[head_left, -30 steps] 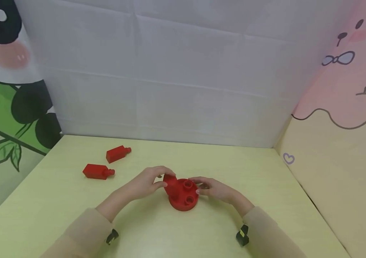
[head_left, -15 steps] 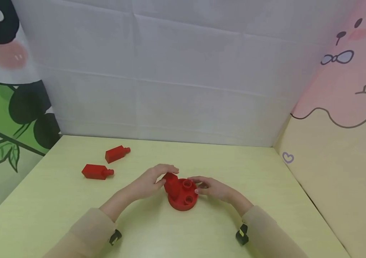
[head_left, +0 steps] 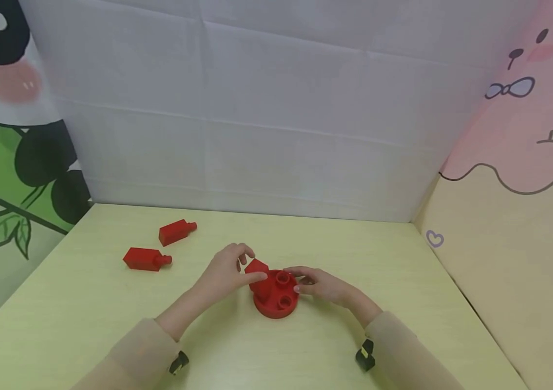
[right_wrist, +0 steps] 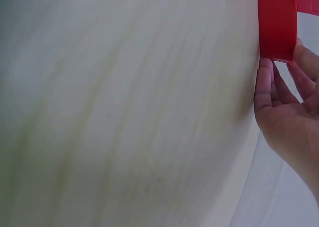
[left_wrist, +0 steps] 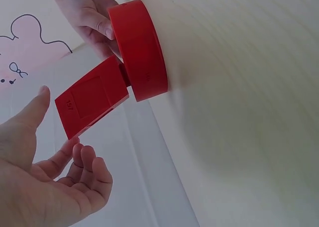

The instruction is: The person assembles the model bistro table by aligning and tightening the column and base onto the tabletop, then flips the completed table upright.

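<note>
The block (left_wrist: pixel 91 98) stands on the left part of the base (head_left: pixel 276 312), its neck (left_wrist: pixel 125 75) toward the base and its broad, slanted end up and away. Its long axis rises from the base and, as the left wrist view has it, leans outward rather than standing square to it. How deep the neck sits is hidden.

The left hand (head_left: pixel 227 272) is at the base's left, with its thumb (left_wrist: pixel 35 107) and fingers (left_wrist: pixel 88 172) spread wide. The block's broad end lies in the gap between them: the thumb is apart from it, while 1 fingertip is at a lower corner, touching or just beside; I cannot tell which. The right hand (head_left: pixel 324 285) grips the base from its right side, thumb at the top rim and fingers curled against the wall.

Only the head view shows the base's top, with a farther socket (head_left: pixel 283 278) and a nearer socket (head_left: pixel 285 302) to the right of the block, and 2 loose blocks well left of the base. The nearer loose block (head_left: pixel 143 259) points its neck right, toward the base's side; the farther loose block (head_left: pixel 175 233) lies aslant, neck right and away. All rest on the bench (head_left: pixel 305 352). Only the left wrist view shows the "157" on the block's face; the right wrist view shows the right fingers meeting the base's wall close to the bench.
</note>
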Demonstrator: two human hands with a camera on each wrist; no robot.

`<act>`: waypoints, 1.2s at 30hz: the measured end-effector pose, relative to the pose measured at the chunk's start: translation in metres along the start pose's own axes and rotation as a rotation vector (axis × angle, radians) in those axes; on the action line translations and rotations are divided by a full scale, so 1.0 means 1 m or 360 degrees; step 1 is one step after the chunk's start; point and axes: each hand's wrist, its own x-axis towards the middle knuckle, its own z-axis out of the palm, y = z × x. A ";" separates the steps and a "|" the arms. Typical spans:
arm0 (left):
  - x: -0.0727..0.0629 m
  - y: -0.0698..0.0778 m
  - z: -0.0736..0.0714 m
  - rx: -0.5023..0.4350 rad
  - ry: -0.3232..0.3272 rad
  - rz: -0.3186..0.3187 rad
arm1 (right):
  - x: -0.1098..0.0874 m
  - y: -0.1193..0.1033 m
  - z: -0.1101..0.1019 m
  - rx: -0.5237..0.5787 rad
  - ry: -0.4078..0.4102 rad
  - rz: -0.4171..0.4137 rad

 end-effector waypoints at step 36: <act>0.019 -0.009 0.008 -0.0057 -0.0468 0.0573 | -0.004 -0.002 -0.002 0.0006 -0.0013 0.0002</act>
